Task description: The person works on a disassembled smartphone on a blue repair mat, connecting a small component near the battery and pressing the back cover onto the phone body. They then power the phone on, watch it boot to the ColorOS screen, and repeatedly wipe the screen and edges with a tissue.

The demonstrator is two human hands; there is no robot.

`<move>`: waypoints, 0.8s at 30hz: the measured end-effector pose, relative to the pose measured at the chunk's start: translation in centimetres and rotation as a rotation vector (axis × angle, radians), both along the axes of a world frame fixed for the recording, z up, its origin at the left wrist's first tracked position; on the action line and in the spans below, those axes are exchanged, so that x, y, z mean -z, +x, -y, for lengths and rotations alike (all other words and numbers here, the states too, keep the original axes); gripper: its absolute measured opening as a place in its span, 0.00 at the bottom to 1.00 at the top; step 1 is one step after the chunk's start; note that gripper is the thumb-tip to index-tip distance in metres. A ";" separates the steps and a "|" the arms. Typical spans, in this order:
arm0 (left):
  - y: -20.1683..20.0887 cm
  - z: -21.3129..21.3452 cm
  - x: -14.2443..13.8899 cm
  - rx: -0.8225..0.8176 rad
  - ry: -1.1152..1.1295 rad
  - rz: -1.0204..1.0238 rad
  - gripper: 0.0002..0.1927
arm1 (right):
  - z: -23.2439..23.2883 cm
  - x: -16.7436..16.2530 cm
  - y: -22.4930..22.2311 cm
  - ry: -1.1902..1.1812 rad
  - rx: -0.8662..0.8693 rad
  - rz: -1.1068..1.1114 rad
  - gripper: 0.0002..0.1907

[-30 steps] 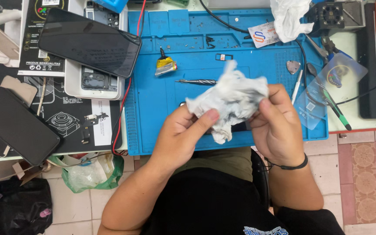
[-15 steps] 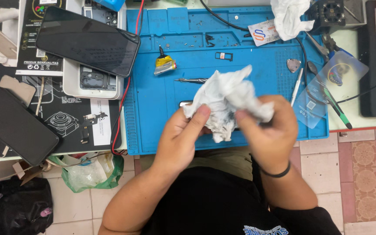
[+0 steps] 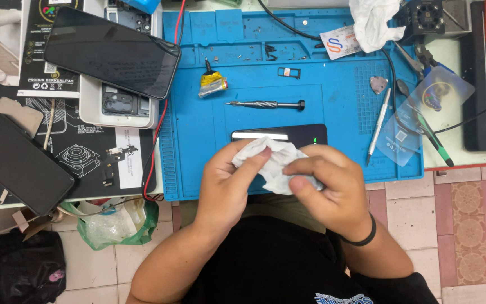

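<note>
A crumpled white tissue (image 3: 274,163) is pinched between both my hands, low over the front edge of the blue work mat (image 3: 198,146). My left hand (image 3: 229,180) grips its left side with thumb and fingers. My right hand (image 3: 330,191) curls around its right side. Just beyond the tissue lies a dark phone (image 3: 293,134), lit along a strip on its screen and partly covered by the tissue and my fingers. A slim screwdriver (image 3: 265,104) lies on the mat above the phone.
Two dark phones (image 3: 111,53) (image 3: 15,163) and a white open phone back (image 3: 119,104) lie left of the mat. A small glue tube (image 3: 212,81), tweezers (image 3: 379,125), a plastic card (image 3: 423,115) and another white tissue (image 3: 375,22) sit on the mat or at its right edge.
Both hands have come down and toward me, and the tissue is bunched into a smaller wad. The dark phone behind it is now uncovered.
</note>
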State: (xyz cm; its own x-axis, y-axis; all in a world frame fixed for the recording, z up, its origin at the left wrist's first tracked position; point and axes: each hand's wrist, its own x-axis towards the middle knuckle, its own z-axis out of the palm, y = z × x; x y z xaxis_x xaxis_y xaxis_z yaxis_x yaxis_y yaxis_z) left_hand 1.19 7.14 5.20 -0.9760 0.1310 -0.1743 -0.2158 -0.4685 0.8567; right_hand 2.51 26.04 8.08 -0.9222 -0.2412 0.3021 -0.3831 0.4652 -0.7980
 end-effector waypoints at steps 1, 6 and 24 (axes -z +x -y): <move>0.0 0.2 0.0 0.012 0.015 0.020 0.13 | 0.1 0.2 0.1 0.009 0.045 -0.001 0.07; 1.1 1.4 -0.7 -0.102 -0.589 -0.457 0.13 | 0.6 1.8 0.1 -0.408 0.144 0.210 0.22; 1.7 0.4 0.1 0.036 -0.615 -0.722 0.18 | -1.5 2.9 1.1 -1.018 -0.008 0.653 0.16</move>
